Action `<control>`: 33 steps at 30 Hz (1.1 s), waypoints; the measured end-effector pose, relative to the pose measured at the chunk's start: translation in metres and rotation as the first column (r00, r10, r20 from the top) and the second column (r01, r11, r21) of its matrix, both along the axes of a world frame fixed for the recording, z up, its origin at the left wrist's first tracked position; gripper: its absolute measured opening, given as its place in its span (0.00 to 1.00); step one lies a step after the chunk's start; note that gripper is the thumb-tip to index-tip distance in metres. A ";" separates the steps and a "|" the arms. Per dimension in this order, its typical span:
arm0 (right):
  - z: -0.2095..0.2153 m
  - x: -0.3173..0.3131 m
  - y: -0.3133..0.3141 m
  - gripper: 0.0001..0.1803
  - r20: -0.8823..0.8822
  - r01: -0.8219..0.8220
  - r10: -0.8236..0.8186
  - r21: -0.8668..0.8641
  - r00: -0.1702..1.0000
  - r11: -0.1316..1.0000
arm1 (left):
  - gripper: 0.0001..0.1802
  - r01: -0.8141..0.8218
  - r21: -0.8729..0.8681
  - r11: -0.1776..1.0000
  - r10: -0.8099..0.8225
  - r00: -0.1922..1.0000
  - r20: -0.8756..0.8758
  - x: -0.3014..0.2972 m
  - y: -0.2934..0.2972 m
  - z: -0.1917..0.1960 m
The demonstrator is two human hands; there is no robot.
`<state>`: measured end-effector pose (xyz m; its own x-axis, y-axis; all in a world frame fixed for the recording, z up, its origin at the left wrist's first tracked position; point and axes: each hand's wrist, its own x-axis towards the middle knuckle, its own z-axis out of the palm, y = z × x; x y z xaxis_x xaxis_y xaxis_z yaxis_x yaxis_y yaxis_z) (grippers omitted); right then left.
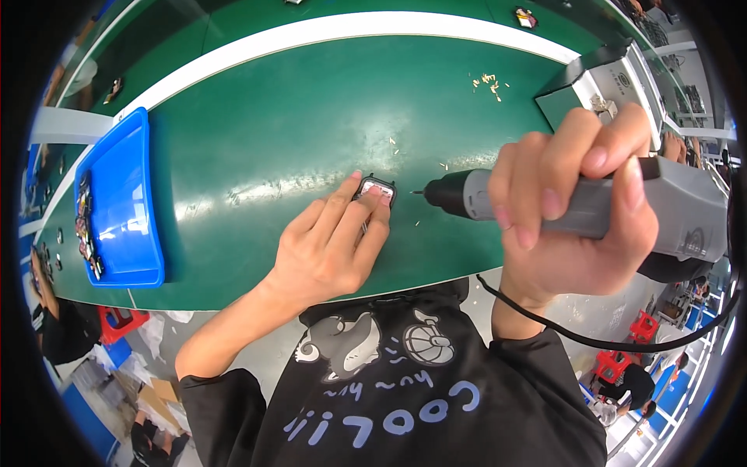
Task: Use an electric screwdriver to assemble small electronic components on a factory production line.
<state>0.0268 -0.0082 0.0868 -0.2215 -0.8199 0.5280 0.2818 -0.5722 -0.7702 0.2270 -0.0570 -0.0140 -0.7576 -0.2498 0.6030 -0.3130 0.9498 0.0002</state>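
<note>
My left hand (327, 245) lies over a small black-framed case (377, 184) with a pale inside, on the green tabletop. Its fingertips press on the case and along its edges; the thumb is hidden. Wrapped in my right hand (554, 167) is a grey and black electric screwdriver (582, 219), held nearly level. Its thin bit points left and stops a little to the right of the case, apart from it. A black cord (591, 338) hangs from the tool's back end and loops below my right wrist.
A blue tray (148, 210) with several small parts stands at the left. Small brass-coloured screws (489, 84) lie scattered at the far right, near a box-shaped screw feeder (618, 82). A white ledge (342, 27) bounds the far side. Other people work around the bench.
</note>
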 end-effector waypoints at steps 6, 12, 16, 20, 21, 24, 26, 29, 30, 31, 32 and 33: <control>-0.010 0.009 -0.008 0.10 0.031 -0.040 0.038 0.076 0.999 0.996 | 0.04 0.032 0.027 0.999 -0.032 0.999 -0.031 0.000 -0.004 0.001; -0.013 0.008 -0.010 0.10 0.028 -0.079 0.077 0.104 0.997 0.991 | 0.05 0.047 0.073 0.996 -0.046 0.999 -0.022 0.000 -0.004 0.003; -0.016 0.010 -0.012 0.09 0.011 -0.056 0.055 0.129 0.998 0.990 | 0.05 0.051 0.065 0.997 -0.050 0.999 -0.012 -0.002 -0.003 0.004; -0.016 0.011 -0.013 0.07 -0.075 -0.032 0.044 0.156 0.996 0.987 | 0.05 0.038 0.055 0.998 -0.036 0.999 -0.025 -0.004 -0.002 0.002; -0.016 0.011 -0.013 0.07 -0.076 -0.030 0.043 0.158 0.996 0.987 | 0.05 0.039 0.057 0.998 -0.038 0.999 -0.026 -0.004 -0.002 0.002; -0.014 0.017 -0.015 0.07 -0.061 -0.027 0.041 0.211 0.997 0.977 | 0.05 0.046 0.070 0.996 -0.046 0.999 -0.004 -0.004 -0.003 0.004; -0.004 0.026 -0.016 0.08 -0.153 0.133 -0.077 0.399 0.985 0.907 | 0.05 0.041 0.091 0.995 -0.043 0.999 0.028 -0.002 -0.004 0.008; -0.012 0.019 -0.017 0.10 -0.262 0.009 0.066 0.277 0.963 0.961 | 0.04 0.038 0.121 0.992 -0.045 0.997 0.059 -0.001 -0.003 0.019; -0.014 0.025 -0.017 0.14 -0.129 -0.017 0.054 0.272 0.990 0.962 | 0.04 0.033 0.102 0.994 -0.039 0.998 0.058 -0.001 -0.005 0.020; -0.014 0.027 -0.015 0.14 -0.128 -0.025 0.058 0.250 0.990 0.968 | 0.04 0.037 0.123 0.992 -0.047 0.996 0.078 -0.002 -0.004 0.021; -0.014 0.028 -0.012 0.15 -0.095 0.000 0.029 0.290 0.995 0.957 | 0.04 0.040 0.143 0.989 -0.054 0.994 0.098 -0.002 -0.004 0.022; -0.014 0.030 -0.007 0.17 -0.062 0.023 -0.003 0.333 0.998 0.943 | 0.04 0.034 0.123 0.992 -0.047 0.994 0.102 -0.001 -0.003 0.023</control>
<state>0.0569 -0.0153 0.0726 -0.2100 -0.9485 0.2372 0.2237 -0.2828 -0.9327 0.2262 -0.0596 0.0086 -0.8260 -0.2839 0.4869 -0.2787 0.9566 0.0850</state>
